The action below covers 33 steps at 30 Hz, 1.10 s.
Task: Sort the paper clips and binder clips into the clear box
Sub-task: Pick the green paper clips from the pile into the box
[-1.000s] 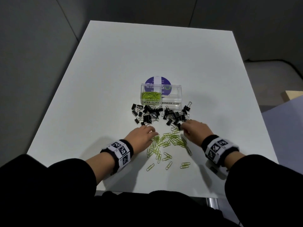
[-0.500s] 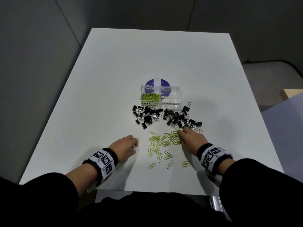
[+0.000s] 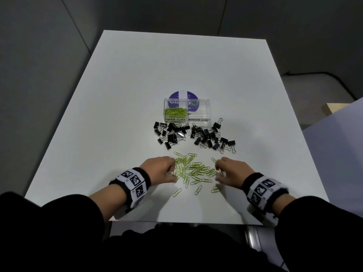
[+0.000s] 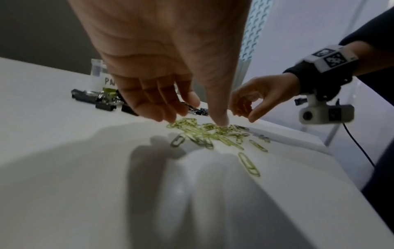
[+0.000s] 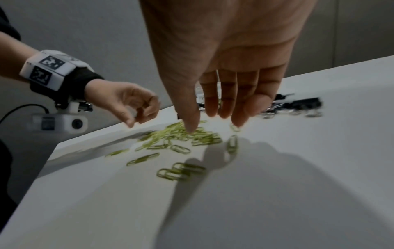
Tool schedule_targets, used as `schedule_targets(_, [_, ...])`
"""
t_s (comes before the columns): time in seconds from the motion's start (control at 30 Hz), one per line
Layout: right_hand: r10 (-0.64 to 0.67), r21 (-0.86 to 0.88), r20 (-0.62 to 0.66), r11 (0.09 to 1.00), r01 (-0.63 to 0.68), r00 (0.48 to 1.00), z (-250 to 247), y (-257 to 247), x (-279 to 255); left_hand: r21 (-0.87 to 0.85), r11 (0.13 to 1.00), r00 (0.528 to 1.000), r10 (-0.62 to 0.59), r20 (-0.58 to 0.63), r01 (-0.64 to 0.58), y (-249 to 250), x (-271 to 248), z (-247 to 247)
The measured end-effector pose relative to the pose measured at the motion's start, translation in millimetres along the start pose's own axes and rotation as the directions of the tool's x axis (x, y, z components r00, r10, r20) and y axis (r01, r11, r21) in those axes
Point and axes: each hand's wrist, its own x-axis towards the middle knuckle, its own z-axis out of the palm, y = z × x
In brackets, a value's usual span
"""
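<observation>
Several green paper clips [image 3: 193,169] lie in a loose heap on the white table [image 3: 117,114], seen too in the wrist views [image 4: 204,133] [image 5: 181,136]. Black binder clips [image 3: 193,134] lie scattered just beyond them. Further back stands the clear box [image 3: 187,110]; its left half, marked PAPER CLIPS, holds green clips, and its right half, marked BINDER CLIPS, looks empty. My left hand [image 3: 163,168] hovers at the heap's left edge, fingers [image 4: 187,102] loosely spread and pointing down, holding nothing. My right hand [image 3: 228,169] does the same at the right edge, fingertips [image 5: 192,124] just above the clips.
A round purple sticker or disc [image 3: 183,96] lies behind the box. A few stray paper clips [image 3: 177,192] sit nearer the table's front edge. A grey wall panel stands at the left; a pale surface and a wooden corner [image 3: 334,108] lie off to the right.
My left hand swung out to the left, then came back to the heap's left side. My right hand slid back from the binder clips to the heap's right side.
</observation>
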Motion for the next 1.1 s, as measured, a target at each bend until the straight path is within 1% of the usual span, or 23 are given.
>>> schedule_targets(0.1, [0.066, -0.091, 0.145, 0.994, -0.053, 0.987, 3, 11, -18, 0.194, 0.981, 0.998, -0.010, 0.056, -0.001, 0, -8, 3])
schedule_targets(0.13, [0.075, -0.101, 0.177, 0.993, -0.058, 0.981, 7, 11, -22, 0.226, 0.974, 0.998, -0.002, 0.065, -0.013, 2, -10, 5])
schedule_targets(0.2, [0.071, -0.083, 0.208, 0.995, -0.055, 0.975, 16, 8, -24, 0.231, 0.973, 0.997, 0.014, 0.076, -0.031, 6, -9, 13])
schedule_targets(0.3, [0.065, -0.032, 0.166, 0.998, -0.060, 0.984, 22, -4, -13, 0.153, 0.988, 0.997, 0.005, 0.082, -0.018, 15, -2, 21])
schedule_targets(0.4, [0.079, 0.031, 0.105, 0.996, -0.082, 0.991, 24, -17, 6, 0.076, 0.997, 0.997, -0.007, 0.074, 0.001, 18, 7, 20])
schedule_targets(0.47, [0.082, 0.062, 0.056, 0.994, -0.086, 0.995, 22, -25, 15, 0.077, 0.997, 0.999, -0.009, 0.033, 0.006, 18, 11, 15])
schedule_targets(0.53, [0.095, 0.101, -0.014, 0.991, -0.093, 0.995, 18, -29, 20, 0.130, 0.991, 0.999, -0.005, -0.032, 0.009, 15, 13, 9])
schedule_targets(0.57, [0.115, 0.130, -0.058, 0.986, -0.107, 0.992, 16, -28, 20, 0.153, 0.988, 0.998, -0.006, -0.065, 0.016, 14, 13, 6])
schedule_targets(0.63, [0.199, 0.205, -0.125, 0.964, -0.170, 0.972, 14, -20, 17, 0.138, 0.989, 0.994, -0.037, -0.106, 0.052, 9, 11, 3])
schedule_targets(0.7, [0.312, 0.272, -0.101, 0.922, -0.275, 0.945, 15, -8, 14, 0.075, 0.992, 0.992, -0.094, -0.080, 0.100, 2, 8, 5])
schedule_targets(0.77, [0.375, 0.305, -0.034, 0.887, -0.347, 0.926, 17, -2, 13, 0.026, 0.993, 0.993, -0.114, -0.025, 0.114, -2, 6, 9])
schedule_targets(0.83, [0.354, 0.316, -0.046, 0.892, -0.322, 0.934, 19, -6, 15, -0.008, 0.996, 0.996, -0.088, 0.000, 0.088, 1, 7, 13])
schedule_targets(0.93, [0.260, 0.328, -0.092, 0.919, -0.217, 0.961, 22, -25, 21, -0.053, 0.997, 0.999, -0.051, -0.001, 0.051, 8, 11, 15])
schedule_targets(1.0, [0.202, 0.328, -0.077, 0.930, -0.167, 0.976, 22, -34, 24, -0.038, 0.999, 0.999, -0.032, 0.001, 0.032, 12, 12, 14])
schedule_targets(1.1, [0.159, 0.262, -0.023, 0.954, -0.147, 0.987, 17, -38, 17, 0.001, 0.999, 0.999, -0.038, -0.024, 0.038, 12, 10, 14])
